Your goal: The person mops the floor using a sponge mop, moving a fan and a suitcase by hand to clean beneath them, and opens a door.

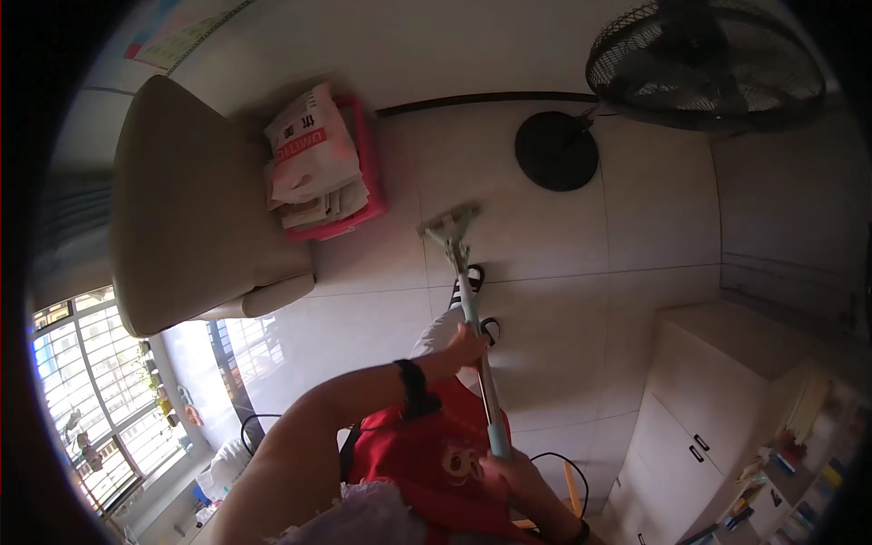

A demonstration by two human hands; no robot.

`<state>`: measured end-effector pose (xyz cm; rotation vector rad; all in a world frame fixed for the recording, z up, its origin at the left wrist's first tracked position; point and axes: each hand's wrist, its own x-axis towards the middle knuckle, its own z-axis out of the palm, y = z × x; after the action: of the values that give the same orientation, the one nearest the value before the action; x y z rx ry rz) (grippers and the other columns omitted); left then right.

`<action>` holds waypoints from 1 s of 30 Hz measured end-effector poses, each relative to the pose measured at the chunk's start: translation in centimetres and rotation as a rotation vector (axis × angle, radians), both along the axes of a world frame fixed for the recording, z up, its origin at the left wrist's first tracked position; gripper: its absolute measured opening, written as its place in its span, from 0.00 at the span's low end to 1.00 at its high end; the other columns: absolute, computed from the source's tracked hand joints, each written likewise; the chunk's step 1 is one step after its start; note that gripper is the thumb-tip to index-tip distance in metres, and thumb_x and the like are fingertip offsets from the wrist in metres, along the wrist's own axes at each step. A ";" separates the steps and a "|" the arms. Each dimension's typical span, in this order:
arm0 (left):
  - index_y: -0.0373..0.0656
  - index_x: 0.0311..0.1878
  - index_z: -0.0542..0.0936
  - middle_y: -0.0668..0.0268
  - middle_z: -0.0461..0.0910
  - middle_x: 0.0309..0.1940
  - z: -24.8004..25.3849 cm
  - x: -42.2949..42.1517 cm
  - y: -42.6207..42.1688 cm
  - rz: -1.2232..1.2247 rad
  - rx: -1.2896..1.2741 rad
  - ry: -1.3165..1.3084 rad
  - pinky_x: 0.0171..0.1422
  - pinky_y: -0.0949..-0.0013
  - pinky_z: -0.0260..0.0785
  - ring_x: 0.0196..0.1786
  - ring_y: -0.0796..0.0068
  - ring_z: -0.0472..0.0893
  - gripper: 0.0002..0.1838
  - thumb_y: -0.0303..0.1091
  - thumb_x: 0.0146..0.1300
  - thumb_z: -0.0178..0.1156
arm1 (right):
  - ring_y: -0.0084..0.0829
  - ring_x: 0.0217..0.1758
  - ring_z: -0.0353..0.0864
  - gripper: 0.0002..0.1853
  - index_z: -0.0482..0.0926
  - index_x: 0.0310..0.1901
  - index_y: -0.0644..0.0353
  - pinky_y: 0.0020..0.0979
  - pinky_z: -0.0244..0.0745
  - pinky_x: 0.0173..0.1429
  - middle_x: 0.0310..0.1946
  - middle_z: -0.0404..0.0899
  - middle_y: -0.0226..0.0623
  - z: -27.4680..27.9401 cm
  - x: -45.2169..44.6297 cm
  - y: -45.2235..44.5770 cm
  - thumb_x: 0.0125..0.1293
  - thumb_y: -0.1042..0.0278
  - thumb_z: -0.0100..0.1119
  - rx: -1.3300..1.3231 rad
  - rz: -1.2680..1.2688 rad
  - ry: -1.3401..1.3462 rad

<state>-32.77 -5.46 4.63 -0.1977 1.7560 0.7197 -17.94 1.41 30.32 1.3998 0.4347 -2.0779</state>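
Mop (pixel 468 295): shiny metal-look pole (pixel 488 386) w/ pale green sections, grip (pixel 498 440) at near end. Pole tilted, running fwd & down. Wide greyish-green head (pixel 450 222) at far end, crosswise to pole, a bit blurred, at tiled floor (pixel 554 354) lvl; contact unclear.

One head-worn camera looks forward and down, hands (pixel 467 346) near, tiled floor (pixel 554 345) farther off.

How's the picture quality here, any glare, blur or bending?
In the head view, the window is bright and its reflection glares on the floor; the mop head looks blurred; the edges curve into black.
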 end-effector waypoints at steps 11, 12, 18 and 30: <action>0.32 0.43 0.64 0.53 0.74 0.30 -5.2 -27.0 12.3 -0.138 0.161 0.250 0.26 0.63 0.76 0.27 0.64 0.78 0.22 0.43 0.59 0.55 | 0.12 0.15 0.55 0.12 0.62 0.24 0.50 0.16 0.51 0.19 0.15 0.58 0.19 -15.8 -20.8 5.9 0.60 0.66 0.55 -0.171 -0.424 0.393; 0.29 0.42 0.66 0.52 0.75 0.29 -5.5 -28.6 12.7 -0.153 0.160 0.285 0.25 0.64 0.76 0.25 0.63 0.79 0.21 0.41 0.58 0.56 | 0.12 0.15 0.55 0.12 0.62 0.24 0.50 0.15 0.52 0.19 0.15 0.59 0.19 -16.7 -22.3 6.0 0.61 0.65 0.55 -0.215 -0.443 0.354; 0.31 0.37 0.72 0.56 0.78 0.24 -13.4 -29.9 11.9 -1.374 0.086 0.440 0.27 0.66 0.77 0.19 0.61 0.80 0.11 0.32 0.58 0.52 | 0.12 0.15 0.56 0.11 0.66 0.26 0.49 0.14 0.53 0.20 0.15 0.61 0.20 -17.9 -23.6 3.9 0.61 0.60 0.56 -0.286 -0.531 0.189; 0.45 0.27 0.77 0.66 0.74 0.21 -17.4 -7.8 0.7 -1.619 0.493 0.787 0.26 0.54 0.57 0.25 0.62 0.75 0.20 0.48 0.33 0.67 | 0.15 0.13 0.56 0.14 0.64 0.29 0.52 0.19 0.53 0.19 0.14 0.59 0.23 -10.1 -5.8 1.5 0.66 0.53 0.46 -0.237 -0.357 0.026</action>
<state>-40.54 -4.71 -12.78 1.8379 1.6709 -0.0843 -23.71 2.86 20.25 1.3853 -0.0593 -2.3391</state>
